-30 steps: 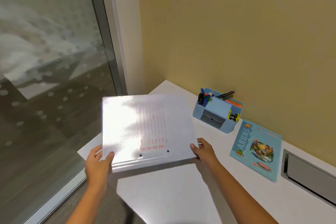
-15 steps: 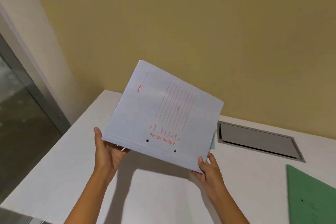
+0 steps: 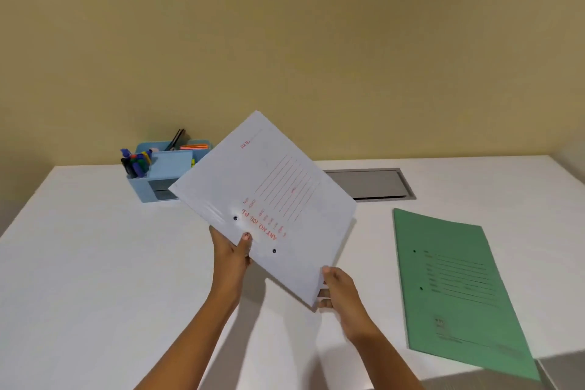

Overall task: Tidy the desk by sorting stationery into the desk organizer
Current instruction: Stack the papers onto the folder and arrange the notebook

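Observation:
A white file folder [image 3: 269, 199] with red print is held tilted above the middle of the white desk [image 3: 95, 263]. My left hand [image 3: 232, 252] grips its near-left edge, thumb on top beside a punched hole. My right hand [image 3: 335, 291] pinches its near-right corner, fingers underneath. Behind the folder, at the back left against the wall, stands the light blue desk organizer [image 3: 164, 171]; it holds markers [image 3: 136, 163], dark pens and orange sticky notes [image 3: 194, 146]. The folder hides the organizer's right side.
A green file folder [image 3: 456, 291] lies flat on the desk at the right, near the front edge. A grey cable hatch [image 3: 370, 184] is set into the desk by the yellow wall. The desk's left edge runs diagonally at far left.
The view has swung right, so the window is gone and the organizer and green folder show. The white folder has turned clockwise; my left hand has shifted toward its middle.

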A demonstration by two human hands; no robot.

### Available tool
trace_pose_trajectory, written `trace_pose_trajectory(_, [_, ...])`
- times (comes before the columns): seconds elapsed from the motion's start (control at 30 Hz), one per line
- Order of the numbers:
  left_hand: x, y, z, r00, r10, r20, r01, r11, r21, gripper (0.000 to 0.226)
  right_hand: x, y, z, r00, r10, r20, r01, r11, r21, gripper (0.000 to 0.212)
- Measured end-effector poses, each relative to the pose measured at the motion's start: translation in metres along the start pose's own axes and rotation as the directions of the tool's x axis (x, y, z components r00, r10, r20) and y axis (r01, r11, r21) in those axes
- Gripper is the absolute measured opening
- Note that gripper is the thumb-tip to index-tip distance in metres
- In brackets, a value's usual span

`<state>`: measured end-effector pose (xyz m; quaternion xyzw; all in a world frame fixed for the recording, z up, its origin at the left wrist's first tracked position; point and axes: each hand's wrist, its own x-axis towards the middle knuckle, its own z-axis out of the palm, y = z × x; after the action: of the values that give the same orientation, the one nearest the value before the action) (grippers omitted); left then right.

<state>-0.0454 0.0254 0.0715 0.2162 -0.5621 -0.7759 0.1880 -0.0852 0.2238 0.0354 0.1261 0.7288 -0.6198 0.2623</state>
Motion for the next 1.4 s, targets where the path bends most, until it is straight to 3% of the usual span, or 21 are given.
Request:
trace_pose_trajectory(0.1, [-0.001, -0.011, 0.011, 1.000, -0.024, -0.011, 0.025, 0.995, 0.092, 0.055, 0.012, 0.012, -0.034, 0.967, -0.073, -0.246, 0.023, 0.980, -0.200, 0.020])
trace_pose_trajectory(0.17, [-0.003, -0.018, 0.016, 0.999, -0.039, -0.014, 0.040, 0.989, 0.143, 0.047, 0.022, 0.024, -0.062, 0.897, -0.199, -0.395, 0.007, 0.899, -0.437, 0.020])
trace_pose_trajectory(0.23, [-0.004, -0.025, 0.018, 0.998, -0.060, -0.032, 0.065, 0.982, 0.175, 0.041, 0.029, 0.038, -0.088, 0.829, -0.269, -0.491, -0.101, 0.791, -0.603, 0.031])
trace_pose_trajectory(0.37, [-0.006, -0.039, 0.023, 0.986, -0.125, -0.114, 0.149, 0.960, 0.239, 0.039, 0.035, 0.055, -0.125, 0.812, -0.131, -0.568, -0.391, 0.600, -0.697, 0.052])
trace_pose_trajectory(0.53, [-0.009, -0.055, 0.026, 0.971, -0.179, -0.162, 0.218, 0.936, 0.278, 0.032, 0.042, 0.052, -0.149, 0.847, -0.019, -0.531, -0.464, 0.460, -0.757, 0.069])
trace_pose_trajectory(0.6, [-0.009, -0.059, 0.027, 0.966, -0.192, -0.170, 0.235, 0.930, 0.283, 0.033, 0.047, 0.046, -0.153, 0.861, -0.019, -0.508, -0.452, 0.428, -0.783, 0.059])
trace_pose_trajectory(0.7, [-0.009, -0.063, 0.030, 0.960, -0.208, -0.187, 0.257, 0.920, 0.295, 0.036, 0.053, 0.036, -0.156, 0.923, -0.069, -0.378, -0.320, 0.404, -0.857, 0.030])
trace_pose_trajectory(0.83, [-0.010, -0.065, 0.028, 0.952, -0.209, -0.224, 0.265, 0.929, 0.260, 0.034, 0.053, 0.018, -0.152, 0.961, -0.124, -0.249, -0.229, 0.155, -0.961, 0.019])
trace_pose_trajectory(0.9, [-0.012, -0.064, 0.027, 0.948, -0.196, -0.250, 0.253, 0.941, 0.225, 0.031, 0.053, 0.012, -0.148, 0.963, -0.181, -0.199, -0.187, 0.082, -0.979, 0.017])
trace_pose_trajectory(1.1, [-0.009, -0.059, 0.021, 0.895, -0.140, -0.424, 0.196, 0.976, 0.091, 0.029, 0.045, 0.011, -0.115, 0.943, -0.332, -0.029, -0.007, 0.067, -0.998, 0.014])
trace_pose_trajectory(1.3, [0.001, -0.046, 0.002, 0.894, -0.068, -0.442, 0.162, 0.971, 0.177, 0.027, 0.036, 0.042, -0.083, 0.936, -0.346, 0.057, 0.080, 0.053, -0.995, 0.014])
trace_pose_trajectory(1.4, [0.004, -0.040, -0.006, 0.896, -0.063, -0.440, 0.167, 0.965, 0.203, 0.030, 0.029, 0.053, -0.077, 0.920, -0.388, 0.063, 0.105, 0.088, -0.991, 0.027])
